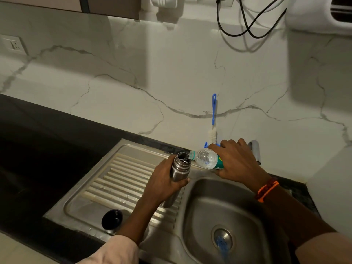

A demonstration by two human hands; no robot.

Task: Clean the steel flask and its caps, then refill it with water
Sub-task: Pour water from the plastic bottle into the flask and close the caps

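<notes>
A blue-handled bottle brush with white bristles [213, 119] leans upright against the white marble-patterned wall [171, 82] at the far side, just behind the right hand. Black cables [247, 25] hang in loops on the wall above it, and a white wall socket [14, 45] sits far left. A chrome tap [255, 151] shows just right of the right hand, partly hidden by it. The dark stone desk [38, 134] carries a stainless steel sink unit with a ribbed draining board [118, 180] on the left and a rounded basin [224, 210] on the right. A round black cap [112, 219] lies on the near part of the draining board, left of the left forearm. In the basin, a blue object [222, 244] lies over the round drain; what it is cannot be told.

The cylindrical steel flask [180, 172], with a ridged neck and open mouth, is held tilted over the draining board, at the basin's left edge. The left hand [165, 183] has its grip wrapped round the flask body. The right hand [236, 161] has its grip closed round a clear plastic water bottle with a green label [206, 159], tipped almost flat, its mouth at the flask's opening with water running in. An orange-and-red thread band [266, 190] circles the right wrist.
</notes>
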